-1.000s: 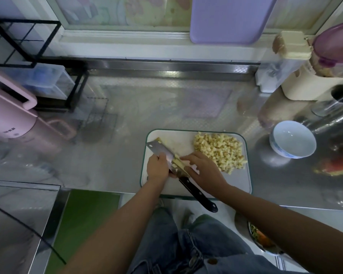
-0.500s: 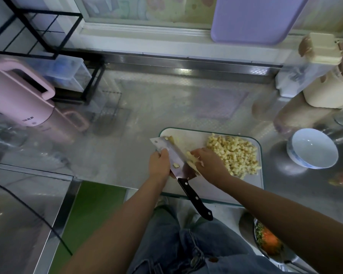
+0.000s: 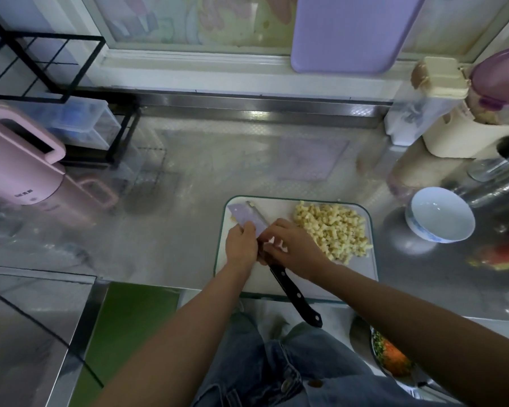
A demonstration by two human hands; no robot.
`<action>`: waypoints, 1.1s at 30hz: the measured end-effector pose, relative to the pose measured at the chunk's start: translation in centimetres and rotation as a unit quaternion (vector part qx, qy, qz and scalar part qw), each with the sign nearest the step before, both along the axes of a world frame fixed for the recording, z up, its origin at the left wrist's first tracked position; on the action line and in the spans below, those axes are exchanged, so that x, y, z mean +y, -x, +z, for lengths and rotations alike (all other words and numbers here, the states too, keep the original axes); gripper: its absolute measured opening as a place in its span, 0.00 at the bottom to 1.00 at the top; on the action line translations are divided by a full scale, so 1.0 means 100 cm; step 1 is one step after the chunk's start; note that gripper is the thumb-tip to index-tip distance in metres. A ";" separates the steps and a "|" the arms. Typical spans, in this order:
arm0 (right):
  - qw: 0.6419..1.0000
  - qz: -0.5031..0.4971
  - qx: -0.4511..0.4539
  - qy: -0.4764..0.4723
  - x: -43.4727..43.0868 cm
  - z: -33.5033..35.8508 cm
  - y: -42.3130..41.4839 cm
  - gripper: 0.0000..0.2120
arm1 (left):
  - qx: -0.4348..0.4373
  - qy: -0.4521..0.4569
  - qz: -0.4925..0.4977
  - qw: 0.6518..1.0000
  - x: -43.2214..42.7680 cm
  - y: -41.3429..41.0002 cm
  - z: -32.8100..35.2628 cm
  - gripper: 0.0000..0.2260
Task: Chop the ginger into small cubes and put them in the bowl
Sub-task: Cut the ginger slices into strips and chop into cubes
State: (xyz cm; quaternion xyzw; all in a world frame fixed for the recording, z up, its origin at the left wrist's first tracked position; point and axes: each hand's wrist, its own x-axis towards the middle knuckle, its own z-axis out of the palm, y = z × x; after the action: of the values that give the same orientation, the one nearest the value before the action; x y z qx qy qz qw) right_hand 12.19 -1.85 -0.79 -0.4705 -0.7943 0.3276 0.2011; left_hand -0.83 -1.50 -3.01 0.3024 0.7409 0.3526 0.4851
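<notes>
Head view: the ginger (image 3: pixel 332 232) sits as a heap of pale cubes on the right half of the board (image 3: pixel 362 284), with the bowl (image 3: pixel 440 214) empty just off to the right. The knife (image 3: pixel 249 220) lies flat across the board's left side, its black handle jutting over the near edge. The left hand (image 3: pixel 241 248) pinches the blade; the right hand (image 3: pixel 296 249) has its fingers at the blade too, seemingly wiping off stuck bits. Best to brush away from the edge, fingers flat, towards the heap.
</notes>
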 end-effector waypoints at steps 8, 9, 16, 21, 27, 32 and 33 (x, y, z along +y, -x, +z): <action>0.983 -0.149 -0.107 0.028 0.009 -0.007 -0.051 0.07 | -0.035 0.011 -0.044 0.998 0.008 -0.029 0.006 0.14; 0.981 -0.160 -0.109 0.031 0.010 -0.007 -0.055 0.08 | -0.037 0.013 -0.042 0.998 0.010 -0.031 0.007 0.14; 0.991 -0.126 -0.044 -0.004 0.002 0.003 -0.054 0.14 | -0.030 0.019 -0.008 0.999 0.022 -0.029 0.011 0.15; 0.979 -0.071 -0.188 0.045 -0.004 -0.002 -0.049 0.29 | -0.010 -0.010 -0.037 0.999 0.027 -0.034 0.015 0.12; 0.978 -0.199 -0.058 0.021 0.003 0.000 -0.060 0.04 | 0.118 -0.104 -0.228 0.961 0.015 -0.024 0.004 0.09; 0.964 -0.259 0.005 0.052 0.004 0.001 -0.072 0.08 | 0.370 -0.190 -0.542 0.730 0.010 -0.004 -0.019 0.24; 0.963 -0.261 0.014 0.063 0.003 0.000 -0.073 0.08 | 0.390 -0.193 -0.565 0.701 0.009 -0.005 -0.022 0.25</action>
State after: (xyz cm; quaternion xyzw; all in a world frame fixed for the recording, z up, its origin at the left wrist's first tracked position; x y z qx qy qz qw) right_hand 19.48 -1.55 -0.80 -0.6685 -0.6188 0.3193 0.2612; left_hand -0.35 -0.61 -5.22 0.8617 0.4697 -0.0013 0.1922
